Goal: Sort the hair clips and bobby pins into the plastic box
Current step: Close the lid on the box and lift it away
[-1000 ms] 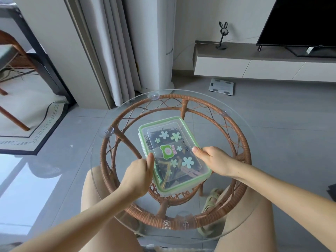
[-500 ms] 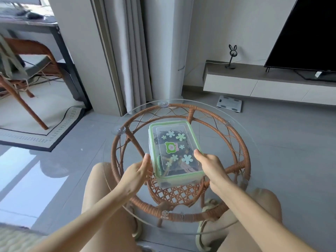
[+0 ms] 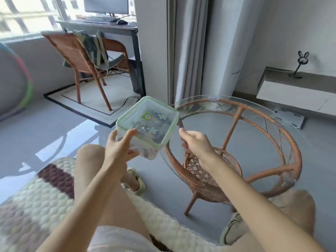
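The clear rectangular plastic box with the green-rimmed lid (image 3: pixel 147 126) is motion-blurred; dark shapes show through its lid, too smeared to tell clips from pins. The left grip (image 3: pixel 119 145) covers the box's near corner, its fingers under the base out of sight. The right grip (image 3: pixel 195 143), apart from the box, is blurred, its fingers curled inward and hidden.
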The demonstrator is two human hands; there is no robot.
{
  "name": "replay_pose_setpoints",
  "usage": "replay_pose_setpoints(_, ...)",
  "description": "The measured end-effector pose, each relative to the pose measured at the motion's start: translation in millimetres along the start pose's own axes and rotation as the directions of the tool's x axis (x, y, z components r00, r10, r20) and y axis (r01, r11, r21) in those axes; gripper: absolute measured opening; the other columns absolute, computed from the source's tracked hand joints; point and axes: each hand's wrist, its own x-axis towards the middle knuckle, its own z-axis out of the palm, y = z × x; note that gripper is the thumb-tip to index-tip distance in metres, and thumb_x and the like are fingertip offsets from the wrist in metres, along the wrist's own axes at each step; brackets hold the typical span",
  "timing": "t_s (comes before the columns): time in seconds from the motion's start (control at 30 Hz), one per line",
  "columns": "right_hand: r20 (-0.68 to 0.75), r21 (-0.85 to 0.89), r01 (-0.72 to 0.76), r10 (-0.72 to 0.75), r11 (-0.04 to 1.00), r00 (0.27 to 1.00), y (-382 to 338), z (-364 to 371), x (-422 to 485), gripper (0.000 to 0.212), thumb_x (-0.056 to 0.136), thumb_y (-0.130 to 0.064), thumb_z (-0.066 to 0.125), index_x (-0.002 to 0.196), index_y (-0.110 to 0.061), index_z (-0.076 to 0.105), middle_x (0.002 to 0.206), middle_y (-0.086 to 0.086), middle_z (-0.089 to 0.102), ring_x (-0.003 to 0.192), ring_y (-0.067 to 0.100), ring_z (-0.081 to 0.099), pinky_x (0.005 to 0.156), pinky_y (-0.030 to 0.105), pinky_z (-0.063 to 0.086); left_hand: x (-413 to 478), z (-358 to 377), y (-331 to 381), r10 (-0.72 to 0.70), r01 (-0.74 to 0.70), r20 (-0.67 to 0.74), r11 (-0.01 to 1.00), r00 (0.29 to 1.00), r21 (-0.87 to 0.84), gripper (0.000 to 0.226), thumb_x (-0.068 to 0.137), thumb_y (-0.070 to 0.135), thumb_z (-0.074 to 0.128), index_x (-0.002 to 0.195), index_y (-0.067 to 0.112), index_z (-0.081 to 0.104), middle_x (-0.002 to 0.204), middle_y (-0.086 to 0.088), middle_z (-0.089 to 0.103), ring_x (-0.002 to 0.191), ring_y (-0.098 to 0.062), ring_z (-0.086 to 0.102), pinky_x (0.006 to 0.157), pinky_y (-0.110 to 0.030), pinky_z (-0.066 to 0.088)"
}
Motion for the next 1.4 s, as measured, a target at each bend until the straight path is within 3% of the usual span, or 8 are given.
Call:
replay_pose_setpoints(0.13,-0.185,-0.381,0.074,-0.155,0.921,0.971,7,-46,20,0.04,0.09,-0.04,0.051,0.101,-0.005,0.067,0.11,0.009,0.069,0.103,0.028,0.061,0.092,0.041,0.048,27,-41,2,0.071,-0.04,-0.202,0.987,0.977,0.154,0.057,0.063,0.046,0.073,0.112,0.03,0.05,0.092,-0.001,0.066,0.068,-0.019,0.066,0.072,-0.039,0.059)
replay_pose_setpoints(0.23,-0.299,-0.582,-0.024,-0.187,0.813,0.936,23,-89,31,0.039,0.091,-0.036,0.047,0.097,-0.001,0.065,0.106,0.017,0.069,0.097,0.036,0.06,0.084,0.041,0.049,49,-52,-8,0.102,-0.04,-0.263,0.972,0.96,0.23,0.062,0.053,0.05,0.075,0.108,0.037,0.05,0.096,0.006,0.066,0.088,-0.018,0.067,0.086,-0.046,0.054)
replay_pose_setpoints(0.33,-0.323,-0.768,-0.134,-0.198,0.627,0.925,42,-115,41,0.043,0.094,-0.04,0.042,0.121,-0.01,0.056,0.121,0.015,0.063,0.106,0.036,0.058,0.081,0.037,0.047,62,-50,-13,-0.026,0.074,-0.235,0.978,0.972,0.195,0.06,0.057,0.047,0.075,0.108,0.03,0.048,0.094,0.001,0.063,0.082,-0.02,0.064,0.086,-0.046,0.054)
replay_pose_setpoints(0.53,-0.284,-0.922,-0.212,-0.191,0.325,0.94,80,-142,63,0.05,0.097,-0.041,0.028,0.14,-0.016,0.035,0.15,0.01,0.032,0.14,0.031,0.025,0.107,0.044,0.032,68,-21,-67,-0.236,0.268,-0.216,0.953,0.948,0.138,0.071,0.073,0.033,0.073,0.127,0.01,0.035,0.094,-0.005,0.047,0.076,-0.023,0.054,0.077,-0.043,0.057)
replay_pose_setpoints(0.73,-0.374,-0.871,-0.274,-0.19,0.408,0.908,96,-161,74,0.05,0.098,-0.035,0.03,0.141,-0.008,0.035,0.15,0.019,0.03,0.141,0.033,0.021,0.114,0.039,0.016,83,17,-142,-0.434,0.443,-0.154,0.896,0.888,0.03,0.081,0.07,0.027,0.077,0.134,0.015,0.029,0.13,-0.011,0.038,0.099,-0.03,0.054,0.075,-0.047,0.057)
replay_pose_setpoints(0.97,-0.429,-0.846,-0.322,-0.186,0.425,0.884,101,-181,94,0.05,0.097,-0.037,0.032,0.139,-0.009,0.038,0.149,0.018,0.032,0.14,0.034,0.022,0.114,0.043,0.018,112,47,-181,-0.491,0.473,0.046,0.857,0.87,0.205,0.069,0.079,0.027,0.072,0.132,0.019,0.029,0.086,-0.011,0.049,0.066,-0.025,0.054,0.067,-0.041,0.055)
replay_pose_setpoints(1.23,-0.425,-0.868,-0.31,-0.259,0.388,0.867,112,-185,96,0.054,0.094,-0.04,0.029,0.136,-0.01,0.043,0.144,0.019,0.04,0.137,0.035,0.03,0.112,0.048,0.027,144,60,-197,-0.55,0.504,0.202,0.83,0.81,0.24,0.044,0.087,0.02,0.062,0.117,0.018,0.029,0.09,-0.02,0.049,0.083,-0.038,0.058,0.083,-0.053,0.051)
replay_pose_setpoints(1.4,-0.432,-0.866,-0.314,-0.265,0.389,0.862,112,-182,96,0.063,0.088,-0.044,0.021,0.135,-0.009,0.043,0.144,0.02,0.04,0.136,0.037,0.032,0.111,0.048,0.027,142,70,-206,-0.559,0.396,0.37,0.811,0.742,0.432,0.045,0.073,0.012,0.073,0.103,0.002,0.04,0.088,-0.031,0.046,0.05,-0.015,0.058,0.044,-0.024,0.052)
